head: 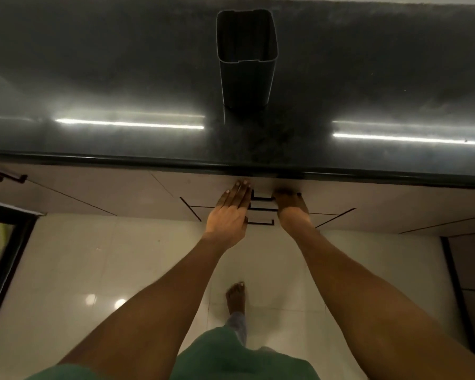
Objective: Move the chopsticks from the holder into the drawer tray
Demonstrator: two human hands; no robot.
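A tall dark rectangular holder [246,61] stands upright on the dark countertop [121,78], near its middle; no chopsticks show in its open top. Below the counter edge, the top drawer [321,196] sits shut, flush with the cabinet front. My left hand [231,212] lies flat against the drawer front, fingers together and pointing up, just left of the black handle [262,198]. My right hand [290,207] is at the handle's right end, fingers curled toward it under the counter lip; whether they wrap it is hidden in shadow. No tray or chopsticks are visible.
Two more black drawer handles [261,222] sit below the top one. Another cabinet handle [6,175] is at far left. Pale glossy floor tiles [107,270] lie below, with my bare foot [236,296]. A dark-framed panel [8,242] stands at left.
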